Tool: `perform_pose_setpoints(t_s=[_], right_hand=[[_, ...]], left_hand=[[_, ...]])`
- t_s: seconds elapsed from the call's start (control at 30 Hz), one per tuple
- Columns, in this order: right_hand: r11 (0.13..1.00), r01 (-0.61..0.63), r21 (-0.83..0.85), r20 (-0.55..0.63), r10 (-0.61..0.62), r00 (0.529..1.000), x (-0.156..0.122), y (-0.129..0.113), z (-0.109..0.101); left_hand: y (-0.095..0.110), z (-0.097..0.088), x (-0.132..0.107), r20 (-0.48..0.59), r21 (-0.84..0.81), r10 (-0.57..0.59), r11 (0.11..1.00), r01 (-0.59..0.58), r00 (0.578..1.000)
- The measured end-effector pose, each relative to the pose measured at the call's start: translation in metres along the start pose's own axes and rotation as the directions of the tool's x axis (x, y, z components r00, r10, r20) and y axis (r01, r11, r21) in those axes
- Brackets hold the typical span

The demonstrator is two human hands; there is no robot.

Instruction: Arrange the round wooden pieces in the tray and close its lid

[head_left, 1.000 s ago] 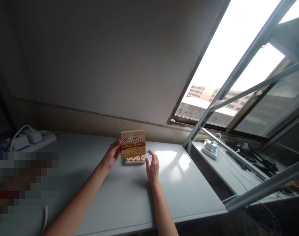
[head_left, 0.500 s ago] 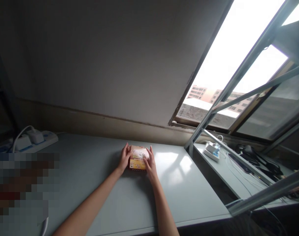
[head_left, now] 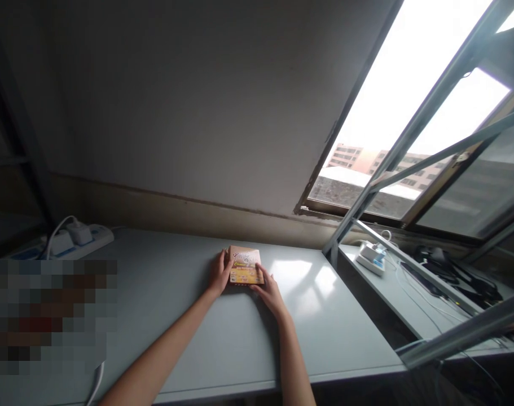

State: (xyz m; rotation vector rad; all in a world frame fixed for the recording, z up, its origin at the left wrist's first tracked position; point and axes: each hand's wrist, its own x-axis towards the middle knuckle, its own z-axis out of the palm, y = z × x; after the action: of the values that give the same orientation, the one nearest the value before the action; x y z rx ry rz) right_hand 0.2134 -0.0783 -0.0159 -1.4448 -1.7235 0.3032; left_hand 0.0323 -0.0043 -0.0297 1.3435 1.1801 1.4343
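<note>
A small square game box (head_left: 245,265) with a brown and yellow printed lid lies flat and closed on the grey table (head_left: 223,338). My left hand (head_left: 220,273) rests against the box's left side, fingers curled along its edge. At the box's near right corner my right hand (head_left: 268,290) grips the edge with bent fingers. Both forearms reach in from the bottom of the view.
A white power strip (head_left: 77,237) with plugs and a cable sits at the table's far left. A second power strip (head_left: 370,256) and dark cables (head_left: 451,276) lie on the lower ledge at right, behind slanted metal frame bars (head_left: 409,113). A wall rises behind the table.
The lid, held upright a second ago above a tray of round pieces, came down onto the box. Both hands then settled on the closed box's sides; the right hand slid to the near corner.
</note>
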Motion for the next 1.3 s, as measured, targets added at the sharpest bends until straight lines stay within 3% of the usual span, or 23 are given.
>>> perform_pose_setpoints(t_s=[0.2, 0.53, 0.77, 0.9, 1.0, 1.1, 1.13, 1.2, 1.23, 1.3], right_hand=[[0.989, 0.028, -0.143, 0.104, -0.013, 0.994, 0.007, -0.006, 0.012], [0.954, 0.020, -0.300, 0.140, 0.023, 0.990, 0.009, -0.006, 0.020], [0.951, 0.017, -0.309, 0.100, 0.014, 0.995, 0.015, -0.011, 0.022], [0.952, 0.029, -0.305, 0.107, 0.004, 0.994, 0.004, -0.017, 0.019], [0.947, 0.078, -0.311, 0.121, -0.042, 0.992, -0.017, -0.021, 0.015], [0.938, 0.137, -0.318, 0.149, -0.093, 0.984, -0.044, -0.026, 0.009], [0.937, 0.143, -0.318, 0.148, -0.100, 0.984, -0.052, -0.028, 0.007], [0.945, 0.106, -0.309, 0.102, -0.078, 0.992, -0.062, -0.029, 0.003], [0.953, 0.069, -0.296, 0.060, -0.053, 0.997, -0.065, -0.028, 0.002], [0.969, -0.012, -0.248, -0.029, 0.005, 1.000, -0.066, -0.025, 0.000]], left_hand=[[0.003, 0.000, 0.000, 0.024, 0.073, -0.064, 0.995, 0.062, 0.998], [-0.004, 0.004, 0.001, -0.001, 0.251, 0.168, 0.954, -0.162, 0.986], [0.004, 0.004, -0.005, 0.067, 0.322, 0.100, 0.939, -0.117, 0.993], [0.002, -0.003, -0.014, 0.098, 0.366, 0.114, 0.920, -0.142, 0.989], [0.003, -0.016, -0.021, 0.189, 0.400, 0.103, 0.900, -0.172, 0.977], [0.019, -0.028, -0.035, 0.218, 0.396, 0.127, 0.895, -0.206, 0.968], [0.028, -0.030, -0.043, 0.178, 0.378, 0.151, 0.902, -0.209, 0.972], [0.047, -0.031, -0.068, -0.029, 0.337, 0.208, 0.923, -0.187, 0.978], [0.056, -0.030, -0.084, -0.080, 0.304, 0.228, 0.933, -0.195, 0.970], [0.067, -0.027, -0.118, -0.026, 0.190, 0.179, 0.967, -0.171, 0.984]])
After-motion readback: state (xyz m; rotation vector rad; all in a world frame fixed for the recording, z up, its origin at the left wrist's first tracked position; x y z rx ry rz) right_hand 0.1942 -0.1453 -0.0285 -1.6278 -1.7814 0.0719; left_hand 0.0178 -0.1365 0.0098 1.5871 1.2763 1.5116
